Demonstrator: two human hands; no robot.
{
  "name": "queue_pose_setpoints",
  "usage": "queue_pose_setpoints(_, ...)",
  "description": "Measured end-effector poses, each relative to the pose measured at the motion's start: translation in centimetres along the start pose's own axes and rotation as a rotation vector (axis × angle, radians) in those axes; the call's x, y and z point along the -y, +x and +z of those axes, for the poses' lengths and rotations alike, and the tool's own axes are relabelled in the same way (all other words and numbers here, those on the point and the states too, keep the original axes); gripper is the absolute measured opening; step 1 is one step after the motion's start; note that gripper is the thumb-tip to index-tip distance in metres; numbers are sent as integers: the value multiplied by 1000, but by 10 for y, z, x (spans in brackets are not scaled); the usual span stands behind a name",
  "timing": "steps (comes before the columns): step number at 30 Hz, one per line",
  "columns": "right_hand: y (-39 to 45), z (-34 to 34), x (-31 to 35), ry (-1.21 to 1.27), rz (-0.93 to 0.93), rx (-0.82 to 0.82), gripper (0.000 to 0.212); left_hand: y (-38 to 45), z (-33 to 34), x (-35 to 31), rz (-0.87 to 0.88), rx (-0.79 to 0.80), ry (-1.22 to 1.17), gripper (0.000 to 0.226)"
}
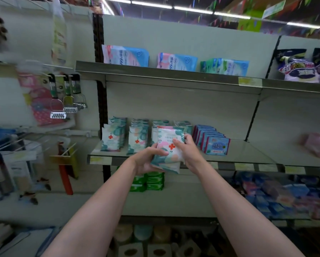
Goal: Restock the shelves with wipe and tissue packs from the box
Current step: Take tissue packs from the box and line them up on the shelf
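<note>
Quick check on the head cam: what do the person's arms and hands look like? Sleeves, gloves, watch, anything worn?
Both forearms are bare up to the frame edge, with no sleeves in view. The left hand and right hand are bare too: no gloves, and no rings, watch or wristband show. No markings or tape are visible on either arm.

The hanging goods on the white left wall (34,101) are smeared by blur. The pink soft pack (317,145) at the right edge is blurred and cut off. The print on the held white-and-teal wipe packs (169,151) is too small to read, and the fingers (181,145) cover part of it.
</note>
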State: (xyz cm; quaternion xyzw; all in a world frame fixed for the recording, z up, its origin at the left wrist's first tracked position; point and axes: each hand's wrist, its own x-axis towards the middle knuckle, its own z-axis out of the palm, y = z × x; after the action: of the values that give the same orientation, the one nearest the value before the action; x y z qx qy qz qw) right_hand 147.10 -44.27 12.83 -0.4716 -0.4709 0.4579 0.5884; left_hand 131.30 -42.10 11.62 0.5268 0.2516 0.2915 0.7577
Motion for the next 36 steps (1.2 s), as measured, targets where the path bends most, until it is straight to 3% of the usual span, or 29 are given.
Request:
queue_pose_setpoints(2, 20, -6, -3, 29, 13, -7, 28, 17, -8, -3, 13, -17, -41, 53)
queue_pose_setpoints(5, 57, -19, -11, 57, 41, -85, 51, 45, -10, -8, 55, -117, -61, 28)
queue_pose_setpoints(9, 122, -38, -33, -32, 94, -144, 69, 93, -7, -11, 103, -237, -52, 37)
queue_pose_setpoints(11, 169, -57, -55, -80, 66, -151, 91, 116, -8, -14, 121, -308, 14, 36)
queue_pose_setpoints(14, 146, -62, -12, -560, -92, -131, 94, 130, -21, -25, 71, -376, 274, 44)
queue_pose_setpoints(17, 157, -87, -3, -1110, -195, 162, 93, 146, -37, -34, 34, -418, 507, 37)
queue_pose_setpoints(19, 159, -95, -2, -1201, -236, 337, 91, 155, -37, -38, 65, -436, 541, 26)
queue_pose_setpoints(22, 159, -99, -6, -770, -57, 456, 70, 173, -30, -37, 148, -557, 469, 10)
queue_pose_setpoints(25, 163, -99, -15, -435, 8, 360, 45, 189, -23, -31, 194, -637, 129, 20)
queue_pose_setpoints(27, 172, -100, -23, -296, 17, 256, 26, 198, -22, -25, 210, -600, -89, 35)
queue_pose_setpoints(29, 181, -99, -30, -171, 52, 193, 16, 204, -26, -17, 178, -550, -159, 39)
queue_pose_setpoints(32, 195, -97, -42, -69, 95, 107, 30, 206, -37, -12, 139, -535, -119, 29)
queue_pose_setpoints(36, 216, -105, -41, -95, 91, -209, 51, 209, -60, -14, 145, -628, -83, 31)
